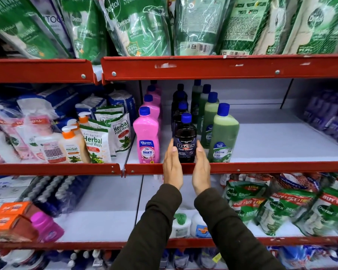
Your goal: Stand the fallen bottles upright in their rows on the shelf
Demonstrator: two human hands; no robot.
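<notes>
Three rows of blue-capped bottles stand upright on the middle shelf (281,141). A pink row is led by a Shakti bottle (147,137); a dark row is led by a black Bactin bottle (185,140); a green row is led by a green Bactin bottle (223,135). My left hand (172,167) lies flat against the black bottle's left side. My right hand (201,168) presses its right side, fingers straight. The black bottle stands at the shelf's front edge between both palms. No fallen bottle shows in these rows.
Red shelf rails (222,67) run above and below. Herbal hand wash pouches (95,142) and pump bottles (71,146) fill the left section. Bare white shelf lies right of the green row, purple packs (328,117) beyond. Dettol pouches (281,207) crowd the lower shelf.
</notes>
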